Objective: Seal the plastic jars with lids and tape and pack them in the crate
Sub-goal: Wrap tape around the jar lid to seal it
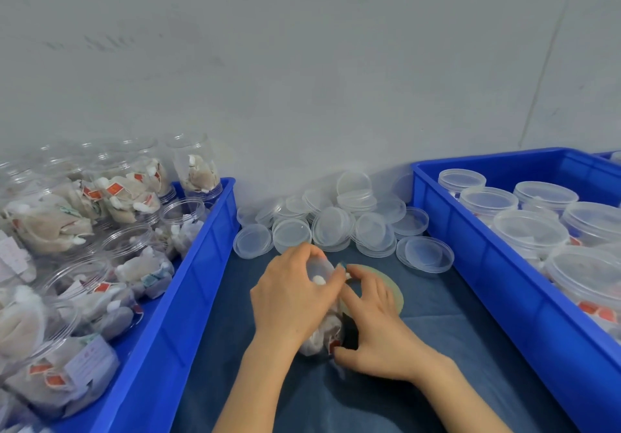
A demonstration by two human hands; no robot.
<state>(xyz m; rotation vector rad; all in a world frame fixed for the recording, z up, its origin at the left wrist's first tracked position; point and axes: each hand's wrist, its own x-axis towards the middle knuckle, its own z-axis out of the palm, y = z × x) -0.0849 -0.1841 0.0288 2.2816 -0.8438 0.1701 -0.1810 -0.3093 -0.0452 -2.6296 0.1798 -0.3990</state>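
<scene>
Evidently the sealing step is in hand: a jar (321, 336) stuffed with tea bags lies on its side on the blue-clothed bench (453, 348), between the two crates, with its lid (317, 266) on. The left hand (295, 294) has its grip clamped over the jar's upper part near the lid. The right hand (376, 325) also has its grip closed on the jar, thumb against the body and fingertips at the lid's rim. A pale disc that looks like a tape roll (391, 286) lies just beside, partly under the right fingers.

The next move probably calls for laying tape across the seam of lid and jar and pressing it flat, then setting the jar in the right crate (470, 264) among the lidded ones.

Whether a strip is already under the fingertips cannot be told, since clear tape on clear plastic would hardly show. The hands hide most of the jar, the left crate (201, 264) of open jars is cut off at the edge, and the spare lids (336, 224) blur together.
</scene>
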